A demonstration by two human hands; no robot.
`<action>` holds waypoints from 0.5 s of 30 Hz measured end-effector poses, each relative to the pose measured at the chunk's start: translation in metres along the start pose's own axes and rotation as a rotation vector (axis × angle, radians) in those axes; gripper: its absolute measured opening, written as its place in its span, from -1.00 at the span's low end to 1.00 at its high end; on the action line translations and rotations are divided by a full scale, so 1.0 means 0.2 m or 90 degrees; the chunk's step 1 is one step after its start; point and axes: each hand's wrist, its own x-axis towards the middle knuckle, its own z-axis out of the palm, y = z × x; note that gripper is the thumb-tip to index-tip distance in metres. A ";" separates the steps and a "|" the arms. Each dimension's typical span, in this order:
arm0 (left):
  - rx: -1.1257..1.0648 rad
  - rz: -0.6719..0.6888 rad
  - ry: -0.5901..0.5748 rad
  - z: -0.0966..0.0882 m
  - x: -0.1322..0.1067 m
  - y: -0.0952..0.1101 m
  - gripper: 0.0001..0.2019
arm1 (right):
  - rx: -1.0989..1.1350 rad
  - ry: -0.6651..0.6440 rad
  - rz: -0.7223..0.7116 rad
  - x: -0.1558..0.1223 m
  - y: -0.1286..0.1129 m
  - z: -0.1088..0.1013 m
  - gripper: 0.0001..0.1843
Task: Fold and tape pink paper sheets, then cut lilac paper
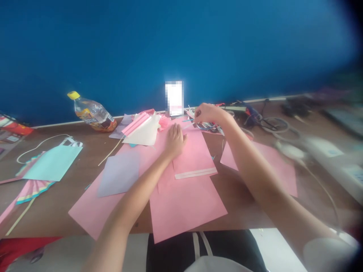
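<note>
My left hand [175,141] lies flat on a pink paper sheet [195,155], fingers pointing towards the wall. A white strip [195,173] runs along that sheet's near edge. Further back and to the right, my right hand [208,113] is closed in a pinch above a heap of paper scraps [212,127]. A thin blue strip [187,120] shows by its fingertips; I cannot tell whether it is held. More pink paper [184,207] spreads under and in front of my left hand, with a lilac sheet [119,173] beside my left forearm.
Left of the papers lie a plastic bottle [95,115] with a yellow cap and a mint face-mask-like piece [53,162] with pleated paper. A bright, blurred-out screen [174,98] stands by the blue wall. Cables [275,124] and a white power strip [326,151] are on the right.
</note>
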 end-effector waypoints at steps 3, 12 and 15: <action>0.028 0.002 0.002 0.02 -0.01 -0.02 -0.34 | -0.009 -0.011 0.008 0.00 0.01 0.00 -0.82; 0.020 0.020 0.022 0.03 0.02 -0.03 -0.36 | -0.084 -0.053 0.084 -0.05 0.00 -0.03 -0.68; 0.029 0.011 0.014 0.01 0.01 -0.01 -0.35 | -0.106 -0.052 0.114 -0.05 -0.01 -0.02 -0.67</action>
